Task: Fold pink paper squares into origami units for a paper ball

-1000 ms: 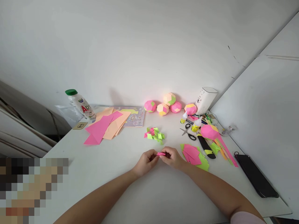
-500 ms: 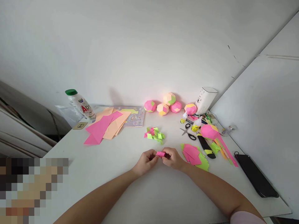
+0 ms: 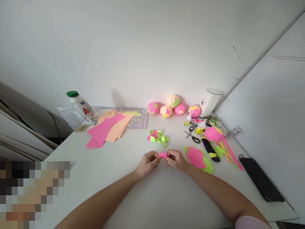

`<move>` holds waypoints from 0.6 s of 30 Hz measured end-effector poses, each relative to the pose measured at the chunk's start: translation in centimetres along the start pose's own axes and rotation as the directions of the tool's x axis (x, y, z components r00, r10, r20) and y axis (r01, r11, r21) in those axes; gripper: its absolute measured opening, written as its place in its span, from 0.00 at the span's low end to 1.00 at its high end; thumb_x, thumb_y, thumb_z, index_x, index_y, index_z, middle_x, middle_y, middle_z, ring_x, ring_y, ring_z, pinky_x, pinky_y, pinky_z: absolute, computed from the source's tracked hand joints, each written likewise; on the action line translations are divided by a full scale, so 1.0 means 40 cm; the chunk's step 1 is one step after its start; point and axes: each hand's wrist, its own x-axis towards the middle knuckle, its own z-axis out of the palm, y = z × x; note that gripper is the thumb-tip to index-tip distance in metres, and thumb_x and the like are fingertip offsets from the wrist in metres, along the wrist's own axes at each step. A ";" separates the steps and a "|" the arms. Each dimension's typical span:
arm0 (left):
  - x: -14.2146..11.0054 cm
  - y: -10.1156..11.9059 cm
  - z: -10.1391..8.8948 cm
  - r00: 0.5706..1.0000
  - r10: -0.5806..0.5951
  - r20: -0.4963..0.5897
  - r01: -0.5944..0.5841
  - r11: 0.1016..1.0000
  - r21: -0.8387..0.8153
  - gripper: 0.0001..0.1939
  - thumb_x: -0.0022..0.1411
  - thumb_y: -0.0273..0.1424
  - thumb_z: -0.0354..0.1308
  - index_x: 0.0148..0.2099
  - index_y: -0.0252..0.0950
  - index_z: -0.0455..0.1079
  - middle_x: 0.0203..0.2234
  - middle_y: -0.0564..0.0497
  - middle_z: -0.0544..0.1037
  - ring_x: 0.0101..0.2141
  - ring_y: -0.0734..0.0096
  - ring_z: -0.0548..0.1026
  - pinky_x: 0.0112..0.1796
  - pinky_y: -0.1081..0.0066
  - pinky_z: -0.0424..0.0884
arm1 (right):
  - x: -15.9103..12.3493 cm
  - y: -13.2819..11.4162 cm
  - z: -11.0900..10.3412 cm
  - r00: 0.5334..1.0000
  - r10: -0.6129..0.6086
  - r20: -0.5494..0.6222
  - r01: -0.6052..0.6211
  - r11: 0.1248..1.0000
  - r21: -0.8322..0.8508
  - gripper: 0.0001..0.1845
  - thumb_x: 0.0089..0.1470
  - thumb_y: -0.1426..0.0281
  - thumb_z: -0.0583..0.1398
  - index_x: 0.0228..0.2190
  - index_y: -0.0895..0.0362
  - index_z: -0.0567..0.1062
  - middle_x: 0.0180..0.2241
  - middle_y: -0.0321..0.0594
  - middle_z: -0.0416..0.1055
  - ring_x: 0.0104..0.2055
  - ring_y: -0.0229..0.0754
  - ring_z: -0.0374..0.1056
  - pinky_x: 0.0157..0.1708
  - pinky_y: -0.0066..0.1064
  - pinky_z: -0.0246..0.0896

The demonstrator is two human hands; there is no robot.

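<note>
- small pink paper, folded, hanging between two sets of fingertips, near the middle of the white table.
- left hand: fingers curled in, thumb and forefinger pinched on the paper's left end.
- right hand: same tight pinch, on the right end; other fingers tucked.
- key relation: paper's long axis runs side to side, straight across from one pinch to the other. it lies right of the left hand, left of the right hand; neither hand is nearer, each touches an end. broad face shows toward the head; underside hidden.
- just beyond the paper: a cluster of folded green and pink pieces, near both hands, touching neither.
- beside the right wrist: pink and green sheets, flat, overlapping.
- farther off, right side: scissors, blades apart, near a glue bottle.
- back, by the wall: paper balls.
</note>
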 end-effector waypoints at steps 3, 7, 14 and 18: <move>0.001 0.003 -0.003 1.000 -0.003 -0.031 0.003 1.000 -0.006 0.16 0.54 0.43 0.56 0.27 0.35 0.58 0.14 0.60 0.61 0.16 0.82 0.56 0.19 0.78 0.51 | -0.001 -0.003 -0.002 1.000 -0.021 -0.014 0.021 1.000 0.020 0.03 0.44 0.74 0.55 0.21 0.58 0.65 0.18 0.31 0.59 0.20 0.31 0.54 0.20 0.24 0.49; 0.001 0.008 -0.004 0.999 -0.002 -0.050 0.001 1.000 -0.020 0.17 0.53 0.43 0.56 0.27 0.35 0.59 0.15 0.59 0.62 0.16 0.81 0.58 0.20 0.78 0.53 | -0.001 -0.004 -0.003 0.999 -0.031 -0.032 0.033 0.996 0.082 0.02 0.47 0.72 0.56 0.25 0.57 0.65 0.20 0.31 0.60 0.22 0.33 0.58 0.23 0.25 0.55; -0.006 0.020 0.006 1.000 -0.009 -0.008 0.009 1.000 0.006 0.17 0.52 0.44 0.56 0.27 0.34 0.61 0.16 0.58 0.64 0.16 0.81 0.58 0.19 0.78 0.53 | 0.004 0.017 -0.002 0.998 -0.061 0.022 0.057 0.989 0.138 0.10 0.49 0.66 0.59 0.28 0.57 0.63 0.24 0.32 0.63 0.23 0.32 0.60 0.24 0.25 0.57; -0.004 0.014 0.004 1.000 -0.007 0.019 0.007 1.000 0.026 0.16 0.55 0.42 0.54 0.29 0.33 0.63 0.19 0.56 0.66 0.18 0.81 0.59 0.20 0.77 0.54 | 0.006 0.022 -0.002 0.998 -0.057 0.007 0.055 0.988 0.142 0.11 0.49 0.64 0.60 0.29 0.57 0.64 0.26 0.33 0.65 0.24 0.32 0.62 0.26 0.27 0.59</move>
